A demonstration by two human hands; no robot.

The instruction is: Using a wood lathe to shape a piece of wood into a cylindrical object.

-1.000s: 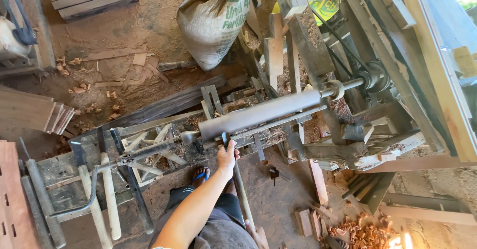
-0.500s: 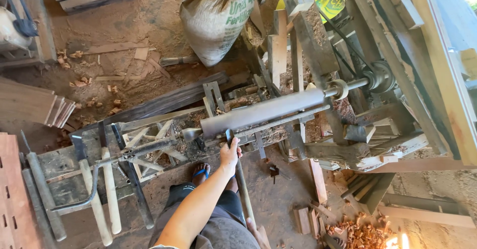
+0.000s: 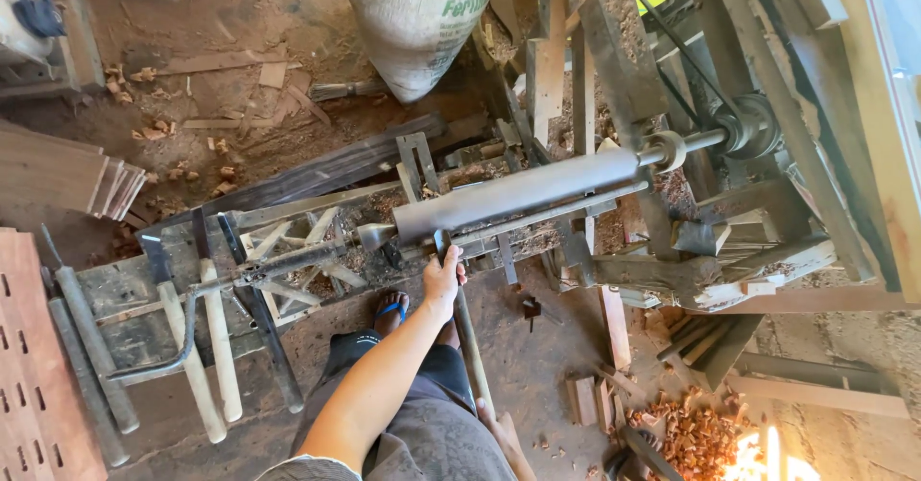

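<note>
Wooden cylinder [image 3: 518, 193] sits mounted on the lathe [image 3: 614, 251] at frame centre, running from centre toward upper right. Left hand [image 3: 443, 280] rests at the tool rest just below the cylinder's left end, fingers wrapped around a long tool handle [image 3: 470, 347]. Right hand [image 3: 494, 423] grips the handle's lower end; its finger state cannot be told. Judged step: turning, tool presented to stock. White sack [image 3: 422, 21], upper centre, is full; contents hidden.

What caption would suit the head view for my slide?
Left hand steadies a long-handled turning tool against a grey cylindrical workpiece mounted on a rough wooden lathe.
</note>
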